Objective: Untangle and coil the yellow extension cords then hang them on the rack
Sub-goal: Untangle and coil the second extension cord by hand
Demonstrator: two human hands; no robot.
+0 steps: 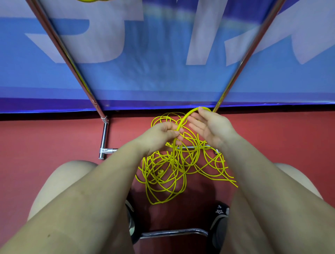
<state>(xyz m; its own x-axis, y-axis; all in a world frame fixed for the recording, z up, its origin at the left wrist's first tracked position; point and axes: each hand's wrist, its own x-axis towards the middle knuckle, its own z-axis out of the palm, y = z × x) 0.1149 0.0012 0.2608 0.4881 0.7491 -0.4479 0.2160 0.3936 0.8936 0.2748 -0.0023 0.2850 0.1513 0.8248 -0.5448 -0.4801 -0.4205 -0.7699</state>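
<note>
Blue banner (163, 54) with pale lettering fills the upper half of the frame, bottom edge meeting the red floor (45, 137) across the middle.

Chrome rack (72, 59): two poles run diagonally down from upper left and upper right, converging toward centre; left pole joins a short base tube and T-fitting on the floor at centre left. A crossbar lies on the floor under the cord pile.

Bare knees and forearms take up the lower half. Black shoes (220, 217) at bottom centre, another chrome bar between them.

Cord (163, 181): loose yellow tangle on the floor at centre, spread from just below the banner edge down to between the knees, partly over the crossbar. One strand rises out of the pile, passes through the left hand and arches up to the right hand.

Second bit of yellow cord (90, 0) at the top edge, upper left, cut off by the frame.

Left hand (163, 135), centre: fingers curled, thumb and fingers pinching the raised strand.

Right hand (208, 127), just right of it: palm facing left, fingers mostly straight, fingertips touching the top of the arch. Cannot tell if it grips.
</note>
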